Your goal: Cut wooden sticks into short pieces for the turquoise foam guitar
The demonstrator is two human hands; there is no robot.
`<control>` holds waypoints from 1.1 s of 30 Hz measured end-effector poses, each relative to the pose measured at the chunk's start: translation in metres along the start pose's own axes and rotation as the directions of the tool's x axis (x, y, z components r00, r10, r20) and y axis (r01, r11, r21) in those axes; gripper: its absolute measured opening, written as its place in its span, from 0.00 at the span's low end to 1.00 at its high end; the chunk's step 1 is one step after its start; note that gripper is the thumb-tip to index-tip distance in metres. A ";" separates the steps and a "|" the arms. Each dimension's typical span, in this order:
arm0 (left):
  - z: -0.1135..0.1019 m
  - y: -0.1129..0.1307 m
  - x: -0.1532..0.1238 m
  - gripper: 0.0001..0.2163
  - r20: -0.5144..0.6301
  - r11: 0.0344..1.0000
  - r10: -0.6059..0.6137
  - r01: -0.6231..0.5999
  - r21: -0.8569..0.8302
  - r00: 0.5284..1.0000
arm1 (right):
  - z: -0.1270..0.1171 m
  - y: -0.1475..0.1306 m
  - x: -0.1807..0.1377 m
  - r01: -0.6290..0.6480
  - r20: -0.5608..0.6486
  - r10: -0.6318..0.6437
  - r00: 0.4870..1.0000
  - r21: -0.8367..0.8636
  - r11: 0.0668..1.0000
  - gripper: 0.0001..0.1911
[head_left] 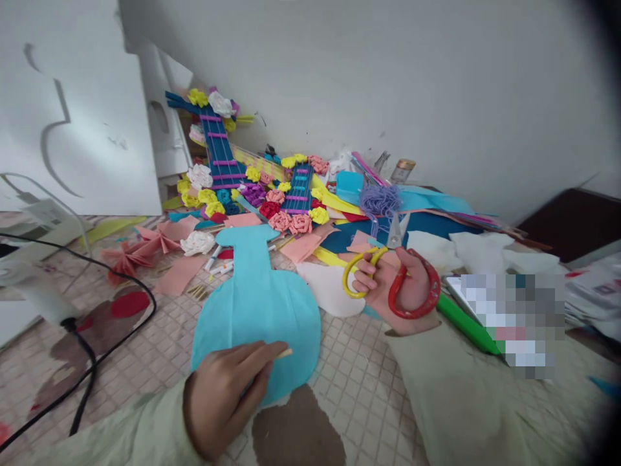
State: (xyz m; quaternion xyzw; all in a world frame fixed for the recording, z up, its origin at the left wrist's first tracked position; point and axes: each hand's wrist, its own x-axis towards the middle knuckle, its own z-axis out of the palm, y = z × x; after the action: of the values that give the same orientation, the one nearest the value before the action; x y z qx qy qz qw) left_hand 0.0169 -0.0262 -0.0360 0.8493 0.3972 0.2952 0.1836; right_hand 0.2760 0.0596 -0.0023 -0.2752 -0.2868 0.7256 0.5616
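Observation:
A light-blue guitar-shaped cutout [264, 304] lies flat on the table in front of me. My left hand [230, 391] rests over its lower left part, fingers closed around a short pale stick [283, 354] whose tip pokes out. To the right of the cutout, my right hand [388, 285] is turned palm up and holds scissors [398, 231] with one yellow and one red handle. Their blades point away from me and are slightly apart. A white paper piece [334, 291] lies between the cutout and the right hand.
Decorated blue guitar models [223, 155] with paper flowers stand at the back, beside purple yarn [379, 202]. A hot glue gun [36, 294] and a black cable [145, 285] lie on the left. A phone-like device, partly blurred [509, 323], and a green object [468, 323] are at right.

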 end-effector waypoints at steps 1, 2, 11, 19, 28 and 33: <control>-0.001 0.000 0.001 0.14 -0.016 1.000 -0.005 0.005 -0.012 1.000 | -0.002 -0.003 0.000 0.028 -0.011 -0.027 1.000 0.014 1.000 0.15; -0.003 0.000 0.001 0.14 -0.034 1.000 -0.014 0.013 -0.022 0.999 | -0.004 -0.006 0.000 0.060 -0.027 -0.059 0.998 0.039 0.997 0.14; -0.010 -0.006 0.018 0.14 -0.075 0.960 -0.208 0.189 -0.205 0.975 | -0.017 -0.028 -0.002 0.220 -0.104 -0.207 0.973 0.142 0.965 0.12; -0.048 0.034 0.072 0.14 -0.040 0.961 -0.208 0.196 -0.195 0.977 | 0.012 0.020 -0.005 0.079 0.092 -0.072 0.993 -0.079 0.994 0.14; -0.068 0.055 0.101 0.11 -0.218 0.982 -0.127 0.154 0.109 0.968 | 0.027 0.045 -0.032 0.222 0.152 -0.162 0.975 -0.655 0.722 0.18; -0.070 0.057 0.099 0.12 -0.258 0.951 -0.098 0.167 0.260 0.961 | 0.030 0.046 -0.038 0.240 0.206 -0.126 0.970 -0.775 0.584 0.19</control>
State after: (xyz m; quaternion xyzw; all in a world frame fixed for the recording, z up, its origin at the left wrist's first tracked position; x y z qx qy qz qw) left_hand 0.0544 0.0216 0.0831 0.7955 0.5107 0.3245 0.0315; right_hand 0.2322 0.0104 -0.0127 -0.4174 -0.6415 0.4766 0.4326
